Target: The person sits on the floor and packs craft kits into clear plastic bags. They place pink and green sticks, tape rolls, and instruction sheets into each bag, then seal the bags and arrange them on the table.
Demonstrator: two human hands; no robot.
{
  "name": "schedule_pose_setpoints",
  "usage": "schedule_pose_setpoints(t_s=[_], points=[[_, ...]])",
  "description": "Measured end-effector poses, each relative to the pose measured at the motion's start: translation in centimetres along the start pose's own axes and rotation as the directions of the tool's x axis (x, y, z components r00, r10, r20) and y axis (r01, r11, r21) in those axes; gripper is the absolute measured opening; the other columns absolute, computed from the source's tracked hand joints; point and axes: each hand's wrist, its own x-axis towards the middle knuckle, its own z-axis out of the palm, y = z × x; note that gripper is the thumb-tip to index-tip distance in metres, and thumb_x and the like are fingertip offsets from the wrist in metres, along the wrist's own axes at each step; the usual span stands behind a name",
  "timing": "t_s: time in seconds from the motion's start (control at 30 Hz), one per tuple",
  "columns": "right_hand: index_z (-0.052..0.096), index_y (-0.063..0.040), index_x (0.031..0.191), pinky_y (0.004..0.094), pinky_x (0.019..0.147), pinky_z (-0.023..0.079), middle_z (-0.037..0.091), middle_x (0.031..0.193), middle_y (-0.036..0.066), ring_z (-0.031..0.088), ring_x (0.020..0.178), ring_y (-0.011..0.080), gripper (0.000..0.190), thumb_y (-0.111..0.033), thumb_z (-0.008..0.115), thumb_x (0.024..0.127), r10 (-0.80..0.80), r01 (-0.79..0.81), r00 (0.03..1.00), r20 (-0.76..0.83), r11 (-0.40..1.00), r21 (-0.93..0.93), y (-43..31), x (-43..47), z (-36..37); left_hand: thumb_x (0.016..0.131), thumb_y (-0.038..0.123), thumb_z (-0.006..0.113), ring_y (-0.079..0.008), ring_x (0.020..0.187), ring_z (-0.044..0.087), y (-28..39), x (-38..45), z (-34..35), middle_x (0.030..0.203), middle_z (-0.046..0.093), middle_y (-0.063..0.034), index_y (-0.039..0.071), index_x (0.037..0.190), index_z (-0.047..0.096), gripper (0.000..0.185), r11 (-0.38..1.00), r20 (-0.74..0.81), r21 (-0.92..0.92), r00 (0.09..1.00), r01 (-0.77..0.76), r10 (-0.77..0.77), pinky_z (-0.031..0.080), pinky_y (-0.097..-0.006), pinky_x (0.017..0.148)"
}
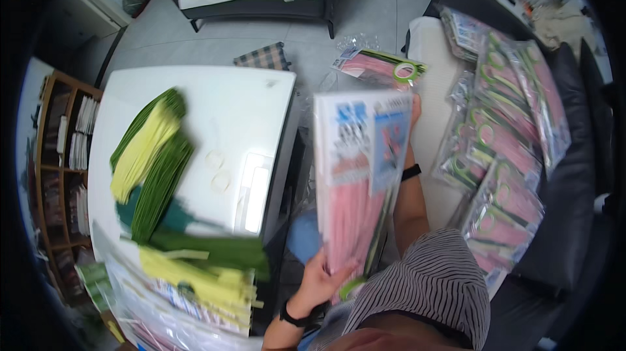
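Observation:
My left hand [320, 280] grips the lower end of a clear plastic packet [349, 214] of pink strips with a printed card at its top. Green strips and part of a green tape roll show along the packet's right and lower side. My right hand [416, 109] is at the packet's upper right edge, mostly hidden behind it. To the left, bundles of dark green strips [164, 185] and light yellow strips [144, 148] lie on the white table [234, 92]. More yellow strips [195, 273] and green strips [215, 248] lie at its near end.
Several filled packets [503, 126] lie on the sofa [562, 224] at right. Another packet [376, 65] with a green tape roll [405, 72] lies beyond my hands. A checked cloth item [264, 56] is past the table. A wooden bookshelf [63, 170] stands at left, a dark seat [259, 10] at the top.

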Motion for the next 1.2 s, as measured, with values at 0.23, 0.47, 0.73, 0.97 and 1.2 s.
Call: schedule_pose_setpoints(t_s=[0.23,0.47,0.73,0.97,1.2], points=[[0.042,-0.001,0.08,0.0412,0.075,0.058,0.045,0.078,0.006,0.053,0.069,0.0126,0.013,-0.003,0.043,0.093,-0.501,0.528,0.842,0.197,0.841,-0.119,-29.4,-15.0,4.4,0.078,0.009,0.07,-0.0117,0.081,0.06,2.0,-19.6,-6.7,0.092,0.065,-0.0073,-0.004,0.107,0.056,0.035,0.937,-0.276,-0.18,0.93,-0.299,0.244,0.049,-0.0266,0.073],[0.045,0.0,0.086,0.0362,0.063,0.059,0.055,0.084,0.014,0.057,0.065,0.0175,0.01,-0.008,0.043,0.092,-0.628,0.582,0.762,0.159,0.771,0.26,-44.7,-23.7,1.9,0.078,0.007,0.067,-0.0146,0.089,0.059,-0.3,-33.3,-4.9,0.102,0.062,-0.0088,-0.004,0.115,0.051,0.042,0.764,-0.573,-0.303,0.75,-0.569,0.331,0.048,-0.0287,0.078],[0.058,-0.003,0.091,0.0212,0.043,0.044,0.058,0.07,0.003,0.054,0.052,0.0095,0.01,-0.012,0.055,0.089,-0.269,0.082,0.443,0.855,0.962,0.26,-50.1,-30.5,1.3,0.08,0.023,0.067,-0.0119,0.069,0.057,-11.1,-48.7,2.7,0.079,0.06,-0.0034,0.001,0.09,0.058,0.026,0.798,-0.649,-0.133,0.66,-0.588,0.378,0.044,-0.0247,0.063],[0.06,-0.002,0.098,0.0176,0.052,0.051,0.058,0.085,0.003,0.06,0.065,0.007,0.022,-0.021,0.052,0.091,0.051,-0.087,-0.231,0.972,0.994,-0.073,-45.1,-47.8,3.6,0.082,0.017,0.064,-0.0147,0.087,0.061,-15.2,-51.5,6.8,0.1,0.062,-0.0102,-0.007,0.112,0.054,0.039,0.676,-0.431,-0.453,0.807,-0.581,0.405,0.05,-0.0271,0.077],[0.051,0.001,0.118,0.0286,0.075,0.053,0.061,0.108,0.014,0.063,0.089,0.0188,0.044,-0.034,0.049,0.092,-0.015,-0.474,-0.294,0.956,0.871,-0.133,-40.3,-56.0,1.4,0.082,0.013,0.064,-0.0148,0.085,0.062,-18.9,-52.6,9.4,0.099,0.063,-0.0101,-0.007,0.11,0.054,0.036,0.696,-0.529,-0.424,0.782,-0.58,0.329,0.051,-0.0272,0.077]])
